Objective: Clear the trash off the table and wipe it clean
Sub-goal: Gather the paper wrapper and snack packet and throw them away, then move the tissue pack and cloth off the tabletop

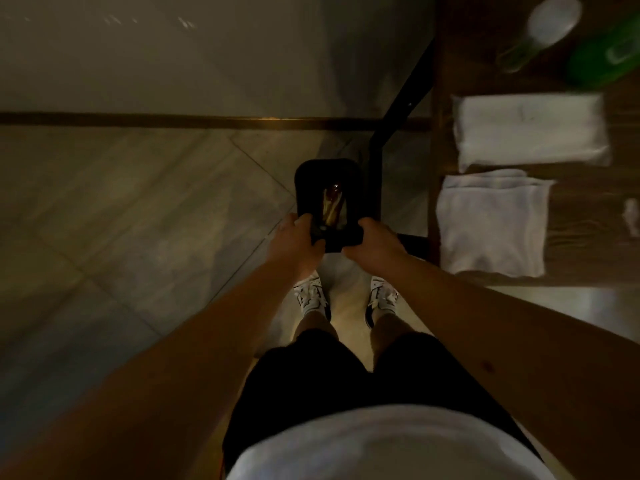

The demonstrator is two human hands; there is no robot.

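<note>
A black rectangular bin (pixel 304 176) is held low over the tiled floor, just left of the table's black leg (pixel 375 174). My left hand (pixel 298 242) grips its near left rim and my right hand (pixel 372 242) grips its near right rim. Yellowish-brown trash (pixel 333 204) lies inside the bin. The dark wooden table (pixel 588 237) fills the right side. On it lie two folded white cloths, one farther (pixel 530 129) and one nearer (pixel 491 223), plus a small white scrap (pixel 632 216) at the right edge.
At the table's far end stand a clear bottle (pixel 547 29) and a green object (pixel 609 53), both blurred. My feet in white shoes (pixel 311 296) stand on the floor right below the bin. A dark strip (pixel 173 119) crosses the floor beyond it.
</note>
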